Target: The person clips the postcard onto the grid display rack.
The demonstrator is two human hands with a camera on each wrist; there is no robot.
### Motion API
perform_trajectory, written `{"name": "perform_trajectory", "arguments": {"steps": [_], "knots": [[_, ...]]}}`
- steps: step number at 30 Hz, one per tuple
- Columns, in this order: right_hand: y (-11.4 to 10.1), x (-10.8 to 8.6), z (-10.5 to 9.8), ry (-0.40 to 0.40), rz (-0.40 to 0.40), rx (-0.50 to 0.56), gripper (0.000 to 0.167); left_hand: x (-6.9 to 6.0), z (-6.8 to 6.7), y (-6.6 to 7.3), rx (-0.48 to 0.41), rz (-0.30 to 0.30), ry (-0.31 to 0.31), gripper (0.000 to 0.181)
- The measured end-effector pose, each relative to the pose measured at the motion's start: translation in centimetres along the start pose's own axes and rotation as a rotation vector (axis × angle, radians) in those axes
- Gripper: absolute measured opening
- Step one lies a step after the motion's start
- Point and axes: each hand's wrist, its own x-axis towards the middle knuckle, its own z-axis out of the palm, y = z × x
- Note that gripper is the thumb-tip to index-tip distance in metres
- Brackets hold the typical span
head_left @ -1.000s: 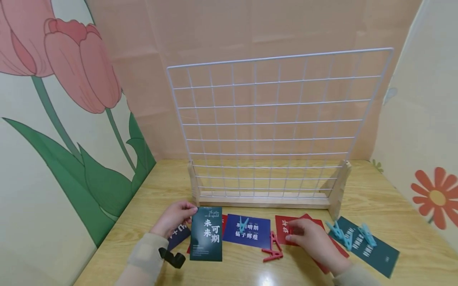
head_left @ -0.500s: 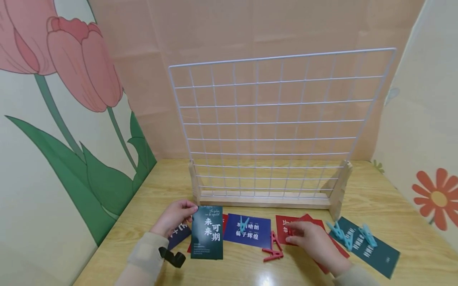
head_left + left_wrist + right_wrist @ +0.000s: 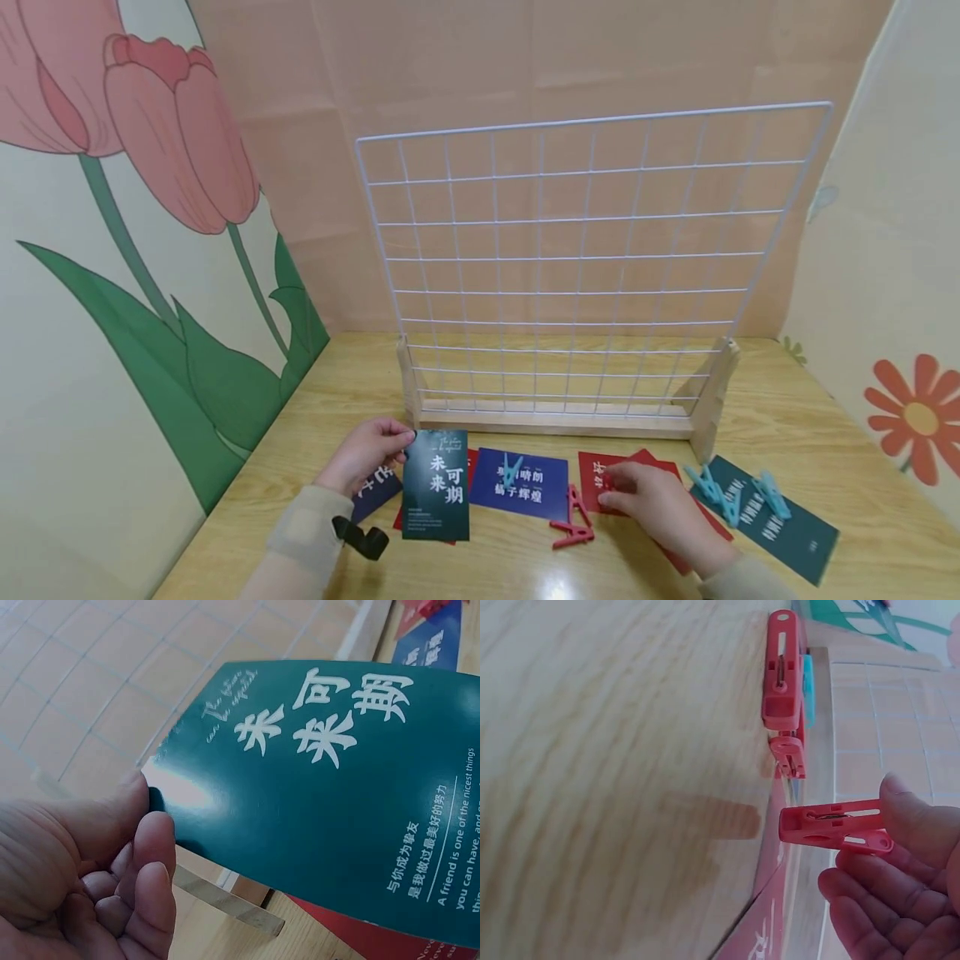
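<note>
far left, wall with pink tulip print. next, left hand, light sleeve, black piece at the wrist. left hand pinches the green card at its upper left corner between thumb and index finger, other fingers curled toward palm. green card is held lengthwise up, white characters facing the person, in front of the left part of the rack base.

dark blue card sits partly hidden behind the hand; red card peeks out from behind the green one. mid: white wire grid stands upright in the wooden base, on a wood-grain table. blue card flat before it, teal clip on top. two red clothespins just right of that card.

then right hand, thumb and fingers pinching a red clothespin by its handle end, gripping end pointing away from the hand, off the table. red cards overlap underneath. right: dark green card, slanted, teal clips on it. far right, wall with orange-red flower.
</note>
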Motion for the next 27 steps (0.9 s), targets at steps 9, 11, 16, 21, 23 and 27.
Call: {"name": "perform_trajectory", "arguments": {"steps": [9, 11, 16, 21, 23, 27], "knots": [[-1.2, 0.5, -0.9, 0.014, 0.005, 0.035, 0.043, -0.1, 0.0, 0.6, -0.027, 0.006, 0.013, 0.019], [-1.6, 0.6, -1.1, 0.009, 0.01, 0.049, 0.046, -0.1, -0.1, 0.8, -0.028, 0.008, 0.016, 0.019], [-2.6, 0.8, -1.8, 0.011, 0.004, 0.064, 0.047, -0.2, -0.3, 1.0, -0.032, 0.016, 0.019, 0.018], [-3.8, 1.2, -2.6, 0.024, -0.045, 0.095, 0.04, -0.5, -0.6, 1.6, -0.038, 0.044, 0.024, 0.018], [-4.3, 1.3, -2.9, 0.031, -0.061, 0.108, 0.038, -0.6, -0.8, 2.0, -0.035, 0.056, 0.031, 0.019], [-5.0, 1.6, -3.4, 0.04, -0.098, 0.126, 0.039, -0.6, -1.1, 2.8, -0.026, 0.084, 0.056, 0.019]]}}
